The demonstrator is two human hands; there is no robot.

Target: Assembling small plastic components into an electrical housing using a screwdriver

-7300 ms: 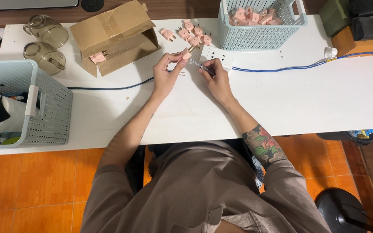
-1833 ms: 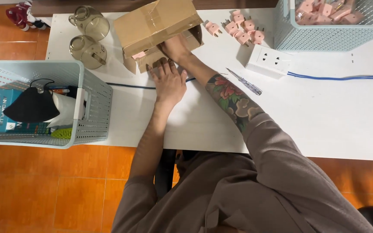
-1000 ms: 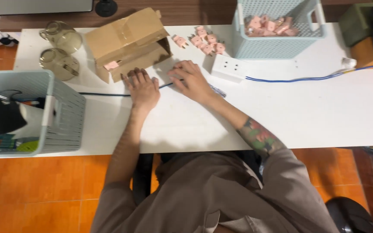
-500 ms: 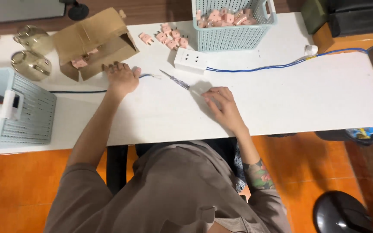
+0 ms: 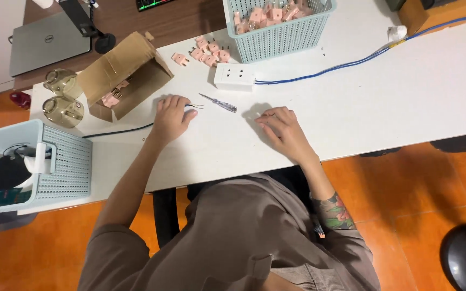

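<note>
My left hand [image 5: 171, 116] lies on the white table [image 5: 405, 91] with its fingers curled over the end of a dark cable [image 5: 117, 131]. The cable's bare wire tips [image 5: 194, 106] stick out past the fingers. My right hand [image 5: 279, 126] rests palm down on the table with fingers apart, and nothing shows in it. A small screwdriver with a clear handle [image 5: 219, 103] lies between the two hands. Just beyond it sits a white power strip [image 5: 234, 78] with a blue cord [image 5: 351, 62].
An open cardboard box [image 5: 125, 75] holding pink plugs stands beyond my left hand. Loose pink plugs [image 5: 203, 54] and a teal basket [image 5: 279, 35] of them sit at the back. Two glass jars [image 5: 63, 99], another basket [image 5: 55, 167] and a laptop [image 5: 49, 40] are at left.
My right hand has left the cardboard box and come down flat on the table, right of the screwdriver. My left hand has stayed on the cable end. The view has swung.
</note>
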